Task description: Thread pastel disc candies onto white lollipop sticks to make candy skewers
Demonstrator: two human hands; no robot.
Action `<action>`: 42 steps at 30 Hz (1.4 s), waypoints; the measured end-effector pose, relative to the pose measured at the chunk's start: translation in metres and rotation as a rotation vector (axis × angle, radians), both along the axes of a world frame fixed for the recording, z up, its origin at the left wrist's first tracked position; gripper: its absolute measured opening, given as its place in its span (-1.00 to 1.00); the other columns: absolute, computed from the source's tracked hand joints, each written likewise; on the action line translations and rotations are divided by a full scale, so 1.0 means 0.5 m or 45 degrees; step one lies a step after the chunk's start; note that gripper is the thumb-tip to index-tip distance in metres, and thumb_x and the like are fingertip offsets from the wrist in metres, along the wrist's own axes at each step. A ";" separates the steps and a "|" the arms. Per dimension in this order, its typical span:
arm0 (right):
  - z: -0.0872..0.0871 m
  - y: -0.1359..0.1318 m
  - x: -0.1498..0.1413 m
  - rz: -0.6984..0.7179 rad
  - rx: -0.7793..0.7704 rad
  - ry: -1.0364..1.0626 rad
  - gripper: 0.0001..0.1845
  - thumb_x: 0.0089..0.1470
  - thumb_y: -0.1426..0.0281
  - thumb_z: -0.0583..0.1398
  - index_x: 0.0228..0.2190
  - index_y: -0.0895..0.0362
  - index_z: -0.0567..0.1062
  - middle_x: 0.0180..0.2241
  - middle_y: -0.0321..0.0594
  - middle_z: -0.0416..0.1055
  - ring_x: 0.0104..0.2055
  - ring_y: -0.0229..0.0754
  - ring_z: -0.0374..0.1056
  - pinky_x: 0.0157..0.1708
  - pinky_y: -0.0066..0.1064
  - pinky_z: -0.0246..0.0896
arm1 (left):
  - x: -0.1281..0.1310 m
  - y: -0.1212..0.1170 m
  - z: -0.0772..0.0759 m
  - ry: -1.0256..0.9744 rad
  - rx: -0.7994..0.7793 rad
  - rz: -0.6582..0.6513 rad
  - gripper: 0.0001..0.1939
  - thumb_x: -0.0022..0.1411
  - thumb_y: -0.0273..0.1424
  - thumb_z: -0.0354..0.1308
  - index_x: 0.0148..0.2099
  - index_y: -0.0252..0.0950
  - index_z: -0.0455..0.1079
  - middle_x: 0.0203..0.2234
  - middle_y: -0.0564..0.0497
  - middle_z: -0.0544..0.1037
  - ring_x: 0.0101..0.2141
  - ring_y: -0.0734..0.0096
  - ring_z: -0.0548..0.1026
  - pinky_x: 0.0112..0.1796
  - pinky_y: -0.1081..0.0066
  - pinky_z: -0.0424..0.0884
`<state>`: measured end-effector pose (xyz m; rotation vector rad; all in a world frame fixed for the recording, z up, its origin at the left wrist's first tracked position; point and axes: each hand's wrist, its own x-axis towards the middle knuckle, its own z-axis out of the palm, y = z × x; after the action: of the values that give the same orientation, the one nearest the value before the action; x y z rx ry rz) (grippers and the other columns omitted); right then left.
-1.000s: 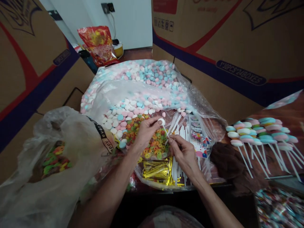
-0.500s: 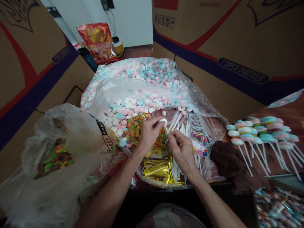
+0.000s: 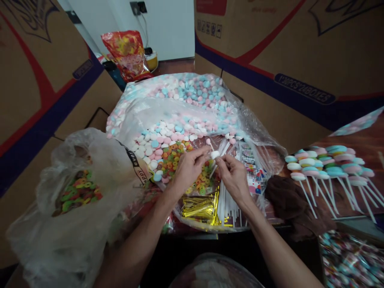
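Between my two hands is a white marshmallow candy (image 3: 215, 154), with a thin white stick (image 3: 213, 172) just below it. My right hand (image 3: 232, 174) pinches the marshmallow at its right side. My left hand (image 3: 190, 166) is close by on the left, its thumb and fingers stretched toward the candy and slightly apart. Beneath them lie gummy rings (image 3: 172, 163) in orange, yellow and green, gold twist ties (image 3: 198, 208) and a bundle of white sticks (image 3: 229, 200). Loose pink, white and blue marshmallows (image 3: 150, 150) spill from a large clear bag (image 3: 144, 106).
Assembled marshmallow sticks (image 3: 328, 164) rest in rows at the right, beside a brown cloth (image 3: 288, 200). Wrapped sweets (image 3: 354, 260) fill a box at lower right. A plastic bag (image 3: 72, 248) with gummy rings stands at left. Large cartons (image 3: 285, 52) flank the table.
The white marshmallow has passed from my left fingers to my right hand, shifting slightly right. My left fingers have opened and straightened. The view has tilted a little.
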<state>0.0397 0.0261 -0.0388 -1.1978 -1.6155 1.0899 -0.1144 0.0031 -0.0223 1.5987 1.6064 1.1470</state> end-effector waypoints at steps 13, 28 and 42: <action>-0.035 -0.072 0.064 0.016 -0.115 -0.081 -0.65 0.22 0.16 0.12 -0.51 0.11 0.35 -0.66 -0.43 0.12 -0.60 -0.32 0.05 -0.58 -0.48 -0.06 | 0.003 0.005 -0.008 0.627 0.005 -0.113 -0.83 0.29 -0.40 0.13 -0.25 -0.24 0.57 -0.38 -0.01 0.49 -0.31 0.36 0.43 -0.22 0.35 0.34; -0.034 -0.079 0.069 0.012 -0.111 -0.073 -0.68 0.22 0.18 0.12 -0.48 0.11 0.37 -0.65 -0.42 0.16 -0.59 -0.32 0.09 -0.57 -0.50 -0.01 | 0.020 0.007 0.004 0.635 -0.072 -0.206 -0.88 0.14 -0.58 0.11 -0.35 -0.30 0.44 -0.37 -0.03 0.45 -0.26 0.28 0.41 -0.18 0.28 0.35; -0.008 -0.095 0.037 0.142 -0.056 0.062 -0.73 0.23 0.23 0.13 -0.26 0.14 0.55 -0.57 -0.36 0.21 -0.53 -0.30 0.10 -0.52 -0.48 0.04 | -0.030 0.002 0.003 -0.994 -0.323 -0.021 -0.74 -0.04 -0.32 0.39 -0.25 -0.30 0.56 -0.40 0.00 0.58 -0.39 0.48 0.50 -0.29 0.44 0.43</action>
<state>0.0581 -0.0213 -0.0427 -1.1112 -1.6449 1.2215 -0.1295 0.0043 -0.0206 0.8320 1.1455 1.2791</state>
